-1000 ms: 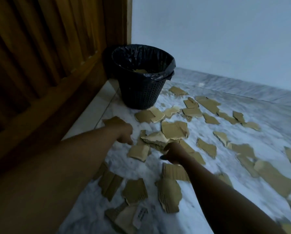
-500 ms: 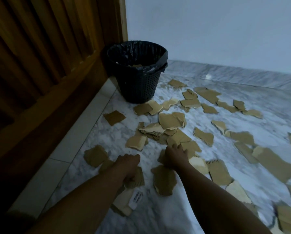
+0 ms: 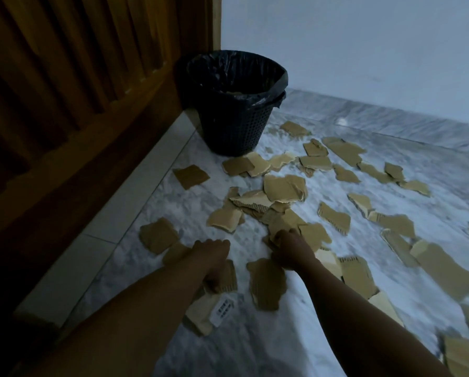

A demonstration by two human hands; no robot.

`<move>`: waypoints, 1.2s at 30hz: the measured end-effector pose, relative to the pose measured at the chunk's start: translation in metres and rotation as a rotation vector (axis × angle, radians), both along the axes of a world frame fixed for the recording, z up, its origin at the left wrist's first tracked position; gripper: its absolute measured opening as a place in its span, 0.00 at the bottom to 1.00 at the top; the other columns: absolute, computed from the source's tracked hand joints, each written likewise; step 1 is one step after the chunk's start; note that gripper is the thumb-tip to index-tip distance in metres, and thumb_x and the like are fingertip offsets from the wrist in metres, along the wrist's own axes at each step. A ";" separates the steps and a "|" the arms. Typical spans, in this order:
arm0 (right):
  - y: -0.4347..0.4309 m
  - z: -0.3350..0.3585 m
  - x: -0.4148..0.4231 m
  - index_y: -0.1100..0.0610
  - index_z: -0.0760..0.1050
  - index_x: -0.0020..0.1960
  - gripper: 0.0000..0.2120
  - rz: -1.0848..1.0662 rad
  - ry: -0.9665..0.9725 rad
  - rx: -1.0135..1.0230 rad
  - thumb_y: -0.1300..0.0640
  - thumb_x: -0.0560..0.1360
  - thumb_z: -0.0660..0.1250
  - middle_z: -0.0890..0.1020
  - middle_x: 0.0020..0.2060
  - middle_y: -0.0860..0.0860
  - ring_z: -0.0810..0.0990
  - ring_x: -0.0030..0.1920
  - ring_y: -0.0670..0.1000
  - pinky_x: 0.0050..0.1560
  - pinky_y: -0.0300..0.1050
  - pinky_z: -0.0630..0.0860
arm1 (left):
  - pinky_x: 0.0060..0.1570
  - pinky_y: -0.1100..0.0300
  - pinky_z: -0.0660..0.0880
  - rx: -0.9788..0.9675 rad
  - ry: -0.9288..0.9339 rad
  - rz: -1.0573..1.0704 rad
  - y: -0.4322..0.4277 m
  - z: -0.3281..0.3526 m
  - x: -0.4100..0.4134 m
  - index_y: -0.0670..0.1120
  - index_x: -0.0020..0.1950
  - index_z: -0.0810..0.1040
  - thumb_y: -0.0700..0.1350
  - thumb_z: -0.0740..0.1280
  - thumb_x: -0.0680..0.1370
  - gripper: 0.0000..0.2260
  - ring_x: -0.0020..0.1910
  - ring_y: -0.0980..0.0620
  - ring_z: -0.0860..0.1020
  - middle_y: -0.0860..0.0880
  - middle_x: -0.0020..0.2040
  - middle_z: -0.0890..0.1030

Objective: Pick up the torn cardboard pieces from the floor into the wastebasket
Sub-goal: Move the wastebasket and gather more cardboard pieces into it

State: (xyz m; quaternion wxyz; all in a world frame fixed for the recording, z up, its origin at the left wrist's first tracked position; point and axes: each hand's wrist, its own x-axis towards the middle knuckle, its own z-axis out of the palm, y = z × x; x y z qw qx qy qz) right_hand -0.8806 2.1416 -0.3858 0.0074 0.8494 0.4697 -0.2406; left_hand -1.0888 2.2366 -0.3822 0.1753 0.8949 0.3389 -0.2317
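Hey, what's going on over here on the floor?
A person is reaching down among torn cardboard pieces scattered over a marble floor. The right hand curls round a tan piece in the pile. The left hand is down on a ribbed piece, grip unclear. The black-lined wastebasket stands in the corner, with most pieces lying outside it.

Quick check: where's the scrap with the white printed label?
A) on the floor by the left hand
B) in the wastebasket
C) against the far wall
A: the labelled scrap lies on the floor by the left hand, well short of the wastebasket.
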 end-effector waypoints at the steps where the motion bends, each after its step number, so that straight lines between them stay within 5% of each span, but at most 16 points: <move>1: -0.001 0.000 0.001 0.56 0.70 0.68 0.26 0.022 0.004 -0.020 0.45 0.75 0.69 0.71 0.64 0.58 0.75 0.60 0.60 0.59 0.55 0.77 | 0.64 0.41 0.65 -0.021 0.018 0.018 0.001 0.001 0.001 0.44 0.61 0.68 0.47 0.60 0.81 0.11 0.58 0.41 0.73 0.42 0.59 0.74; 4: -0.005 -0.002 0.000 0.56 0.71 0.68 0.21 0.040 -0.010 0.020 0.48 0.78 0.66 0.70 0.64 0.59 0.74 0.60 0.61 0.59 0.55 0.76 | 0.68 0.37 0.60 -0.083 0.123 0.019 0.007 0.007 0.006 0.44 0.56 0.71 0.46 0.66 0.78 0.10 0.58 0.39 0.74 0.42 0.58 0.75; 7: -0.008 -0.004 0.000 0.55 0.72 0.66 0.19 0.038 -0.037 0.057 0.47 0.79 0.63 0.71 0.63 0.58 0.74 0.59 0.61 0.56 0.56 0.77 | 0.61 0.41 0.70 -0.209 0.186 -0.002 0.020 0.018 0.012 0.45 0.47 0.74 0.50 0.69 0.77 0.09 0.52 0.42 0.76 0.43 0.51 0.77; 11: -0.007 -0.004 -0.005 0.53 0.72 0.63 0.23 0.081 -0.128 0.146 0.40 0.75 0.67 0.74 0.59 0.54 0.76 0.56 0.57 0.50 0.49 0.74 | 0.52 0.50 0.79 -0.444 0.299 -0.088 0.028 0.046 0.013 0.44 0.58 0.83 0.56 0.74 0.72 0.20 0.48 0.47 0.78 0.51 0.45 0.79; 14: -0.002 -0.002 -0.017 0.52 0.73 0.64 0.28 0.177 0.102 0.013 0.40 0.70 0.74 0.75 0.61 0.51 0.75 0.55 0.51 0.50 0.44 0.74 | 0.48 0.52 0.75 -0.421 0.417 -0.249 0.000 0.042 0.006 0.43 0.48 0.81 0.69 0.73 0.65 0.30 0.40 0.51 0.74 0.52 0.41 0.76; 16: -0.001 -0.003 -0.024 0.50 0.69 0.67 0.32 0.301 0.148 -0.156 0.46 0.68 0.78 0.67 0.71 0.55 0.73 0.62 0.53 0.57 0.48 0.77 | 0.48 0.53 0.72 -0.250 0.378 -0.281 -0.022 0.022 -0.006 0.43 0.52 0.78 0.69 0.73 0.64 0.32 0.47 0.49 0.73 0.45 0.54 0.75; 18: -0.004 -0.008 -0.027 0.48 0.64 0.69 0.33 0.414 0.070 -0.190 0.48 0.70 0.76 0.60 0.75 0.56 0.68 0.68 0.60 0.62 0.54 0.75 | 0.55 0.49 0.71 -0.075 0.267 -0.276 -0.035 0.004 -0.017 0.43 0.63 0.73 0.56 0.74 0.71 0.27 0.61 0.41 0.68 0.41 0.65 0.66; 20: -0.010 -0.009 -0.032 0.50 0.65 0.70 0.25 0.428 -0.022 -0.164 0.49 0.76 0.69 0.65 0.72 0.57 0.69 0.69 0.61 0.64 0.55 0.72 | 0.58 0.47 0.71 -0.051 0.178 -0.255 -0.040 0.003 -0.022 0.42 0.68 0.67 0.51 0.72 0.74 0.26 0.64 0.38 0.65 0.40 0.67 0.63; 23: -0.012 -0.010 -0.037 0.55 0.72 0.68 0.18 0.248 0.013 -0.124 0.50 0.81 0.60 0.76 0.62 0.54 0.75 0.64 0.59 0.63 0.51 0.72 | 0.55 0.48 0.70 -0.098 0.014 -0.163 -0.038 0.006 -0.021 0.43 0.67 0.64 0.48 0.70 0.76 0.24 0.63 0.40 0.67 0.42 0.66 0.65; 27: 0.000 0.005 -0.026 0.62 0.78 0.58 0.20 -0.088 0.191 -0.078 0.47 0.75 0.70 0.81 0.53 0.56 0.79 0.49 0.53 0.50 0.47 0.76 | 0.53 0.48 0.71 -0.037 0.015 -0.208 -0.038 0.000 -0.021 0.45 0.61 0.66 0.49 0.69 0.76 0.19 0.57 0.42 0.72 0.42 0.61 0.71; 31: 0.018 0.012 -0.003 0.63 0.78 0.60 0.23 -0.707 0.667 0.256 0.49 0.72 0.74 0.83 0.48 0.55 0.82 0.42 0.53 0.42 0.48 0.81 | 0.57 0.46 0.69 0.043 0.146 -0.313 -0.034 0.003 -0.019 0.44 0.62 0.71 0.48 0.67 0.77 0.16 0.60 0.41 0.71 0.41 0.62 0.70; 33: 0.028 0.015 0.002 0.57 0.77 0.64 0.21 -0.838 0.823 0.363 0.47 0.75 0.70 0.82 0.49 0.50 0.82 0.43 0.49 0.39 0.44 0.81 | 0.58 0.45 0.68 0.069 0.106 -0.266 -0.031 0.007 -0.018 0.44 0.64 0.71 0.48 0.65 0.79 0.16 0.63 0.40 0.68 0.41 0.65 0.68; 36: 0.038 0.008 0.003 0.57 0.77 0.62 0.21 -0.773 0.579 0.296 0.44 0.77 0.65 0.81 0.53 0.48 0.81 0.52 0.51 0.46 0.41 0.77 | 0.62 0.42 0.65 0.131 0.033 -0.126 -0.020 0.017 -0.021 0.44 0.65 0.70 0.50 0.64 0.78 0.18 0.66 0.39 0.64 0.42 0.68 0.64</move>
